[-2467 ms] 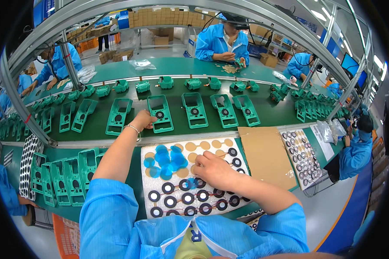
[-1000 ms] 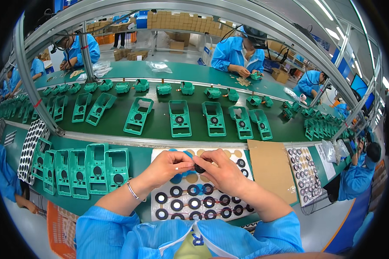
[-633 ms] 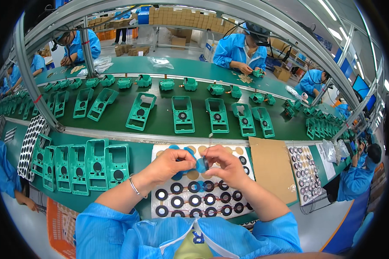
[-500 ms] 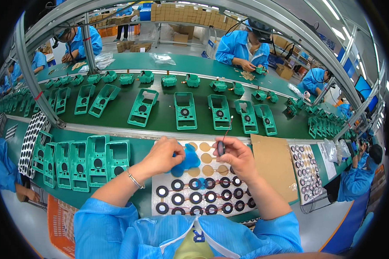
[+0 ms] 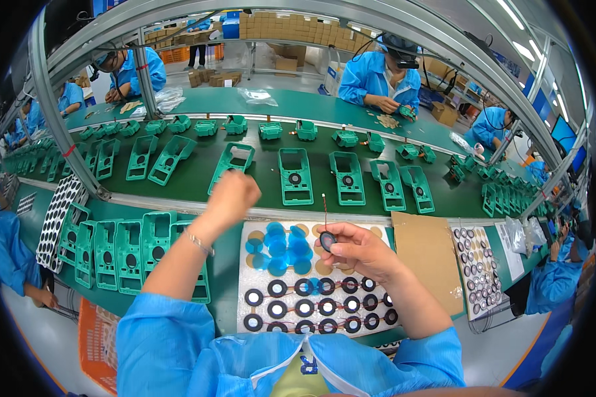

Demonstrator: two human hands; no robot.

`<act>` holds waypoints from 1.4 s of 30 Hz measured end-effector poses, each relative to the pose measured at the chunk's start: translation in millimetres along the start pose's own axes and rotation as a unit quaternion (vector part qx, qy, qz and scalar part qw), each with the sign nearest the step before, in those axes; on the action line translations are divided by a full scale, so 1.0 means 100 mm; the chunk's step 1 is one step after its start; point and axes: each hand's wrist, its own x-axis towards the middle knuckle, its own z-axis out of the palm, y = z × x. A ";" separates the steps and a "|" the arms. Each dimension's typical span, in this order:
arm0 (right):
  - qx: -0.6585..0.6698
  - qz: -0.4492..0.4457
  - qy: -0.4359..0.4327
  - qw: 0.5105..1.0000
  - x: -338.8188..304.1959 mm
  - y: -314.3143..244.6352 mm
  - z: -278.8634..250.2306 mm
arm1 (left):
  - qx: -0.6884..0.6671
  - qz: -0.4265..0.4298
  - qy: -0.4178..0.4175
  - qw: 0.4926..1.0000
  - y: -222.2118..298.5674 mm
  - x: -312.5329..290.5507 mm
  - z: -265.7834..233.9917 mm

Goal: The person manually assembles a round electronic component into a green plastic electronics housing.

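Note:
My right hand point(image 5: 361, 251) pinches a small round black speaker point(image 5: 326, 241), whose thin red wire point(image 5: 325, 210) stands up to a pale connector. My left hand point(image 5: 234, 195) is stretched over the near part of a green plastic housing point(image 5: 235, 157) on the belt; its fingers are hidden from this side, so any grip is unclear. Under my right hand lies a white sheet point(image 5: 245, 255) bearing rows of black ring-shaped speakers point(image 5: 326, 306) with red wires. Blue translucent discs point(image 5: 278, 247) lie on the sheet's tan round patches point(image 5: 323, 267).
More green housings point(image 5: 295, 177) stand along the belt, with others point(image 5: 132, 258) stacked at my left. Brown cardboard point(image 5: 425, 258) and another speaker sheet point(image 5: 475, 264) lie to the right. A metal frame post point(image 5: 63, 132) rises at left. Across the belt, a co-worker point(image 5: 384, 79) handles a small green part.
My left hand has let go of the blue discs, which now lie spread on the sheet, and has moved up and away to the belt. The right hand still holds the speaker, turned more face-on.

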 end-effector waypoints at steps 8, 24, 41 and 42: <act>0.031 -0.028 -0.047 0.998 0.17 0.01 0.07 | 0.132 -0.288 -0.010 0.949 -1.65 0.63 0.37; -0.605 -0.473 0.149 0.624 0.53 -0.02 0.49 | -0.596 -0.140 -0.148 0.777 0.34 -0.42 -0.16; -0.682 -0.451 0.127 0.562 0.47 0.15 0.60 | -0.639 -0.119 -0.155 0.744 0.52 -0.77 -0.20; -0.683 -0.441 0.133 0.567 0.47 0.16 0.61 | -0.632 -0.118 -0.156 0.750 0.52 -0.77 -0.20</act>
